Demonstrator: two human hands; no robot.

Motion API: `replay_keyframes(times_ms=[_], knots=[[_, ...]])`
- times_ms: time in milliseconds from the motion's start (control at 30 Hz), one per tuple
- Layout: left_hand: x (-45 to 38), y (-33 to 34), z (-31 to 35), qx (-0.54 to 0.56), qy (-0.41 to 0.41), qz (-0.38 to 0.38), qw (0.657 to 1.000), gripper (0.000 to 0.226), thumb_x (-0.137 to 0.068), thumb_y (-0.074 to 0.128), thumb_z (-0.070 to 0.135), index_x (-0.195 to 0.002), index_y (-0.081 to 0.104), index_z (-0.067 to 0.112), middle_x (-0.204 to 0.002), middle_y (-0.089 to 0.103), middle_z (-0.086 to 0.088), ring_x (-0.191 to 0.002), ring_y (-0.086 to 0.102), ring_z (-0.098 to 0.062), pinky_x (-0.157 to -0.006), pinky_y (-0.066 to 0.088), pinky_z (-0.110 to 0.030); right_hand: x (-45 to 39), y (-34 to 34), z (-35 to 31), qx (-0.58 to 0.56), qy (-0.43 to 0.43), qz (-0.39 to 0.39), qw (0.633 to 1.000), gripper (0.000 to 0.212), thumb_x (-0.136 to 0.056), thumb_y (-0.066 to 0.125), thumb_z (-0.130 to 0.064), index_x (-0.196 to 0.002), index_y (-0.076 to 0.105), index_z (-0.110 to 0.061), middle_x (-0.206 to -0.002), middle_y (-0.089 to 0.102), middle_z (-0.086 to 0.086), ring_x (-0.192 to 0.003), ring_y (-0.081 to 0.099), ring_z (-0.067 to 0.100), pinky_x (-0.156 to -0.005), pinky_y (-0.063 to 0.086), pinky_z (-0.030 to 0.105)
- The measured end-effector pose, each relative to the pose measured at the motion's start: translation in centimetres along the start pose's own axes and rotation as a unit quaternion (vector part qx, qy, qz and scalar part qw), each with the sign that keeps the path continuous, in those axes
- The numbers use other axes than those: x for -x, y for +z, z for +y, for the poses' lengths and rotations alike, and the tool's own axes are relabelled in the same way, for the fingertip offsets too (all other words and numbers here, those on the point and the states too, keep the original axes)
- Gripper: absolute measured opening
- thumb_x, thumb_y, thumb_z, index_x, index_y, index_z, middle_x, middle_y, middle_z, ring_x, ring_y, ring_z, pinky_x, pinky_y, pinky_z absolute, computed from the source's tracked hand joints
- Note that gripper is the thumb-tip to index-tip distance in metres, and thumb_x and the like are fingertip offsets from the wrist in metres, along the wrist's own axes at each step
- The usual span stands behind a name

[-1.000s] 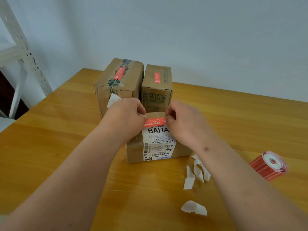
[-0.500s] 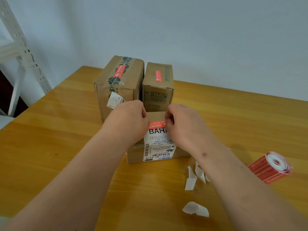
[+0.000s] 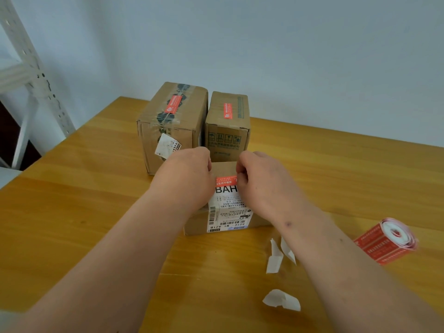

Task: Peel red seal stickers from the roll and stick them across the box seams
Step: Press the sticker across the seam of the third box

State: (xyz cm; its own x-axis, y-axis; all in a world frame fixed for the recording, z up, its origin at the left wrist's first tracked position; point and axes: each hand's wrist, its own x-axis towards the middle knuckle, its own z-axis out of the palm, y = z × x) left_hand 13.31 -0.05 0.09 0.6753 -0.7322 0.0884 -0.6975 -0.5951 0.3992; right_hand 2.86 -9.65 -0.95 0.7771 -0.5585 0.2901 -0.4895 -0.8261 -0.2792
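A small cardboard box [image 3: 197, 224] with a white shipping label lies in front of me on the wooden table. A red seal sticker [image 3: 225, 181] lies across its top, just above the label. My left hand [image 3: 187, 179] pinches the sticker's left end and my right hand [image 3: 262, 183] pinches its right end. Both hands cover most of the box top, so the seam is hidden. The red sticker roll [image 3: 386, 241] lies on its side at the right.
Two taller cardboard boxes stand behind, a left one [image 3: 168, 131] and a right one [image 3: 227, 133], each with a red sticker on top. White backing scraps [image 3: 281, 300] lie on the table [image 3: 72, 200] near my right forearm. A white metal shelf frame [image 3: 31, 75] stands at left.
Both hands have drawn closer together over the sticker and shifted slightly toward the far edge of the box top. The view has tilted a little; the boxes and roll stay put.
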Motion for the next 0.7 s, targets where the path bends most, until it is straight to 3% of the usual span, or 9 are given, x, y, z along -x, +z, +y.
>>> replay_keyframes(times_ms=[333,500,567,700], knots=[[0.2,-0.5,-0.2,-0.036,0.007,0.018,0.999,0.016,-0.090,0.062,0.035,-0.097,0.054,0.022,-0.093,0.054,0.004,-0.084,0.051,-0.015,-0.063,0.042,-0.026,0.0,-0.6,0.2,-0.003,0.033,-0.022,0.999,0.005,-0.088,0.052,-0.018,-0.086,0.056,-0.020,-0.088,0.052,-0.003,-0.081,0.050,0.015,-0.068,0.043,0.027],[-0.2,-0.3,-1.5,0.021,-0.020,0.008,1.000,0.010,-0.090,0.063,0.026,-0.096,0.055,0.025,-0.094,0.057,0.005,-0.084,0.051,-0.013,-0.049,0.031,-0.016,0.1,-0.7,0.3,-0.027,0.054,-0.025,0.998,0.005,-0.090,0.055,-0.021,-0.095,0.052,-0.021,-0.088,0.053,-0.006,-0.079,0.053,0.012,-0.062,0.041,0.024],[-0.3,-0.3,-1.9,0.036,-0.019,0.008,0.999,0.012,-0.090,0.063,0.022,-0.096,0.053,0.027,-0.095,0.060,0.005,-0.087,0.053,-0.014,-0.050,0.031,-0.015,0.1,-1.0,0.5,-0.055,0.079,-0.030,0.995,0.016,-0.090,0.056,-0.021,-0.103,0.046,-0.025,-0.090,0.056,-0.008,-0.079,0.054,0.009,-0.057,0.040,0.021],[-0.2,0.0,-2.0,0.048,0.001,0.033,0.998,0.007,-0.092,0.056,0.020,-0.098,0.055,0.025,-0.096,0.060,0.004,-0.085,0.054,-0.015,-0.052,0.035,-0.018,-0.2,-1.2,0.7,-0.078,0.100,-0.008,0.992,0.019,-0.094,0.050,-0.020,-0.113,0.049,-0.021,-0.098,0.054,-0.005,-0.086,0.053,0.011,-0.063,0.039,0.021]])
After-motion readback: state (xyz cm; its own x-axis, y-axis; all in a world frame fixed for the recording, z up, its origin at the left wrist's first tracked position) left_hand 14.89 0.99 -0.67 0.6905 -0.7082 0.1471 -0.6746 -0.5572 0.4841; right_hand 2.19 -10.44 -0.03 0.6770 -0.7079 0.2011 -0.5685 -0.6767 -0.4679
